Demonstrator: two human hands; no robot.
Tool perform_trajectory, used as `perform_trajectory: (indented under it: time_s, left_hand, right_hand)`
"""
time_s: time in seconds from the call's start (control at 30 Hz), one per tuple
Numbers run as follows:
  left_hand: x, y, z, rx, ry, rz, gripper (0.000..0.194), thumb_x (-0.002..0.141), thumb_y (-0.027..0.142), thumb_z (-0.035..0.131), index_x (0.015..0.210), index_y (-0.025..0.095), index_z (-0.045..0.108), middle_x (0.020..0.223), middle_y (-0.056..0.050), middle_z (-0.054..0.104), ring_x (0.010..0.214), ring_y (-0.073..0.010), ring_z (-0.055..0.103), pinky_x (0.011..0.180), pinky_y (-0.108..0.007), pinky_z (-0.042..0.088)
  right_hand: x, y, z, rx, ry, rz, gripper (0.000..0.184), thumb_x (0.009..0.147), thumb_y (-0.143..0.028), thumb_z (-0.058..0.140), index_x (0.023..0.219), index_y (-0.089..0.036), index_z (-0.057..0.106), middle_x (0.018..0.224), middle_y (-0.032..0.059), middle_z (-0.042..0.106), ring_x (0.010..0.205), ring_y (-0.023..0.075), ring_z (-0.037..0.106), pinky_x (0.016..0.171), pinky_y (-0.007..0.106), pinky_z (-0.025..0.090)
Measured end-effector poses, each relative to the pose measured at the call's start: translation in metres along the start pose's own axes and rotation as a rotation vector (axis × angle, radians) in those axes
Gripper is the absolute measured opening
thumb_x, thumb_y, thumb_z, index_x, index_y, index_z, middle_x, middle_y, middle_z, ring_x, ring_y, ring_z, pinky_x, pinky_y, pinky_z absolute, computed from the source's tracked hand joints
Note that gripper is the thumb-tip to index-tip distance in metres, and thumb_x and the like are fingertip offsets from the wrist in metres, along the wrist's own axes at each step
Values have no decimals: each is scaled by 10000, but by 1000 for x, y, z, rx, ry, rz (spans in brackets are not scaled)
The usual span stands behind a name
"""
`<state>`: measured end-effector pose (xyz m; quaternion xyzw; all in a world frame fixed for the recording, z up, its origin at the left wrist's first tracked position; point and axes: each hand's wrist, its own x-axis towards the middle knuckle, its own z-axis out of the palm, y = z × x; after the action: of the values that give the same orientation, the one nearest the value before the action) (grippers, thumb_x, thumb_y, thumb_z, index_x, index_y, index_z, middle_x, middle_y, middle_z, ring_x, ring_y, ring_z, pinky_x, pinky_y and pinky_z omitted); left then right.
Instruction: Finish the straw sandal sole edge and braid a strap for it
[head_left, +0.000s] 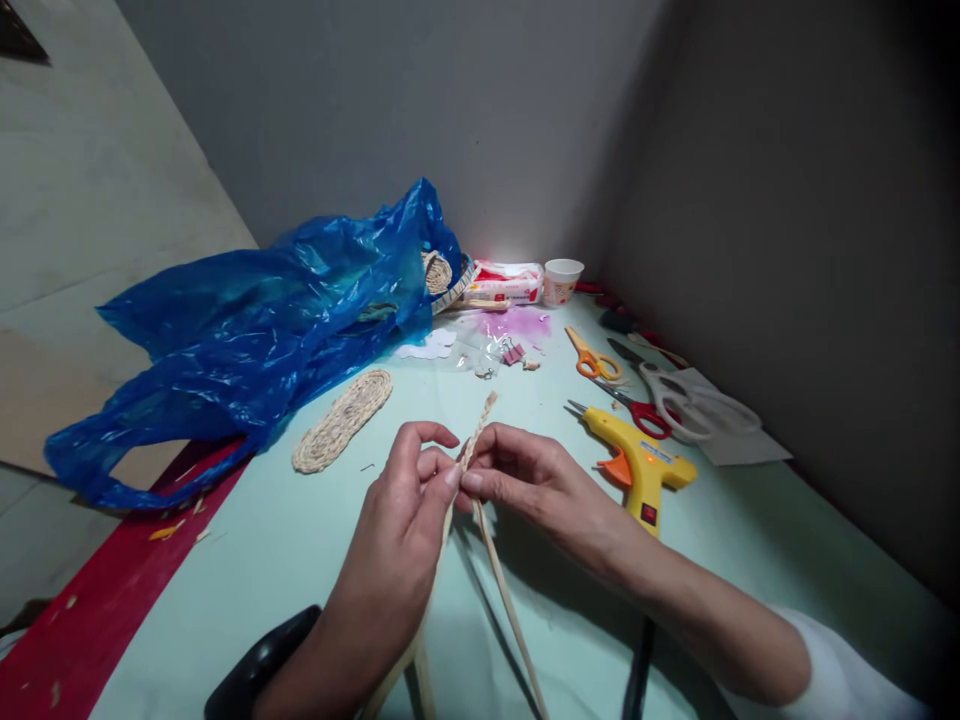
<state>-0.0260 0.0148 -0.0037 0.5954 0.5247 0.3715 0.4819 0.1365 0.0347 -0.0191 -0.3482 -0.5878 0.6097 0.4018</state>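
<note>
Our left hand (pixel 412 510) and right hand (pixel 529 475) meet over the table (pixel 247 580), thumbs and fingers pinching the braid (pixel 480 430) between them. Its short plaited end points up and away from us; loose strands hang below. The coil (pixel 343 420) lies left of our hands, the glue gun (pixel 637 455) right.

Your counter (pixel 247 590) is pale mint green with a pink-purple stain; red strip (pixel 105 590) on the left edge. Plastic bag (pixel 300 290): translucent blue. Braid (pixel 480 430) in your hands (pixel 462 480): straw beige, plaited pattern. Oval mat (pixel 343 420): same beige, concentric braid rows. Glue gun (pixel 637 450): yellow body, orange trigger, red switch. Scissors: one pair orange-yellow (pixel 592 356), one red-handled (pixel 649 419), one white-handled (pixel 697 402). Cup (pixel 562 282): white, orange print. Packet (pixel 510 283): white and red. Wall (pixel 480 130): grey.
</note>
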Motion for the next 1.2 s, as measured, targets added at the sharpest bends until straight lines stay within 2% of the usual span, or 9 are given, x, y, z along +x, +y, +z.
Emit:
perform_trajectory:
  time_s: [0.1, 0.23, 0.37, 0.47, 0.67, 0.83, 0.97, 1.1, 1.2]
  left_hand:
    - [-3, 0, 1, 188, 7, 61, 114, 980, 336, 403, 1079, 282, 423, 793, 41, 618, 730, -166, 600, 680, -282, 392]
    - [-3, 3, 2, 410, 82, 140, 110, 965, 301, 428, 1037, 258, 500, 816, -2, 657, 709, -199, 602, 651, -298, 376]
    - [-1, 4, -2, 566, 211, 354, 173, 924, 239, 511, 779, 223, 605, 736, -29, 629, 672, -198, 571, 672, -298, 378]
    - [-3, 0, -2, 637, 324, 507, 157, 891, 188, 573, 751, 209, 641, 700, -29, 622, 641, -177, 564, 659, -286, 378]
    - [-8, -14, 14, 928, 208, 847, 240, 896, 66, 461, 756, 180, 619, 621, -11, 558, 521, -162, 532, 527, -292, 386]
    - [-6, -20, 20, 1114, 142, 784, 205, 857, 44, 464, 837, 185, 611, 701, -33, 643, 537, -209, 636, 492, -323, 484]
    - [-4, -21, 16, 1130, 144, 722, 233, 835, 28, 472, 924, 188, 616, 810, -54, 720, 605, -245, 708, 501, -356, 534]
    - [-4, -23, 17, 1142, 141, 721, 273, 822, 10, 466, 971, 170, 629, 812, -59, 725, 594, -243, 702, 487, -349, 513]
    - [-8, -21, 20, 1111, 83, 701, 219, 855, 43, 471, 861, 181, 641, 718, -35, 678, 575, -221, 662, 509, -331, 471]
  right_hand:
    - [-1, 4, 2, 17, 55, -24, 219, 895, -360, 667, 849, -162, 583, 785, -6, 610, 757, 128, 546, 721, 237, 408]
    - [-2, 6, 4, -68, 157, -60, 179, 905, -308, 640, 822, -161, 581, 782, -13, 584, 749, 121, 518, 717, 239, 397]
    - [-4, 4, 1, -145, 214, -48, 156, 939, -310, 577, 864, -175, 562, 780, -28, 561, 718, 112, 478, 665, 238, 371]
    - [-5, 3, 1, -169, 231, -15, 180, 946, -329, 551, 855, -173, 547, 748, -27, 571, 692, 114, 483, 656, 246, 372]
    - [-2, 1, 7, 25, 348, -8, 169, 838, -299, 633, 769, -166, 555, 677, -25, 578, 666, 122, 521, 649, 246, 387]
    - [-1, 2, 5, 222, 318, 66, 240, 756, -314, 740, 726, -156, 562, 665, -29, 578, 652, 104, 490, 651, 231, 366]
    - [-3, 6, 2, 310, 261, 100, 170, 796, -264, 702, 762, -163, 569, 679, -33, 576, 664, 96, 480, 685, 234, 361]
    - [-3, 8, 3, 315, 260, 111, 152, 794, -245, 690, 757, -158, 570, 665, -35, 551, 669, 95, 467, 680, 232, 348]
    - [-2, 7, 1, 285, 272, 111, 186, 805, -289, 688, 770, -161, 557, 726, -10, 603, 689, 113, 482, 665, 249, 350]
